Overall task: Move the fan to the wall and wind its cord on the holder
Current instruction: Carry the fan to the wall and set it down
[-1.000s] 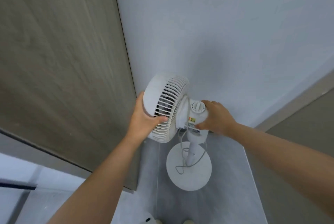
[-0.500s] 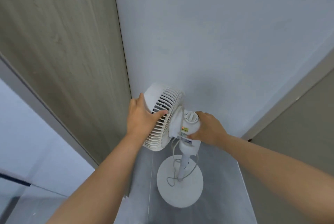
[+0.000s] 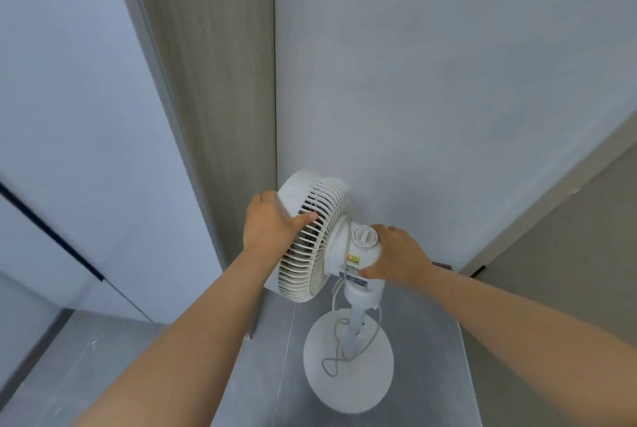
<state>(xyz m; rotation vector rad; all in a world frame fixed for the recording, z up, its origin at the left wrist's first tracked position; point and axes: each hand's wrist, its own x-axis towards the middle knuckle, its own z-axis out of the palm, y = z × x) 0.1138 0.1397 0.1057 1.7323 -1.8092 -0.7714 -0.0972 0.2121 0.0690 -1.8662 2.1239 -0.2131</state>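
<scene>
With my left hand [image 3: 272, 225] gripping the grille rim of the white pedestal fan [image 3: 310, 254] and my right hand [image 3: 396, 256] clasping its motor housing [image 3: 344, 250], close to the grey wall [image 3: 448, 99] at twelve o'clock, I judged that the unwound cord [image 3: 325, 366], trailing over the base [image 3: 365, 385] at six o'clock, could have snagged and tipped it.

A wood-grain panel [image 3: 213, 82] rises above a grey tiled floor [image 3: 427, 357], flanked by a pale surface [image 3: 69, 99] crossed by a dark stripe [image 3: 51, 233] and a beige panel [image 3: 568, 254] at right.
</scene>
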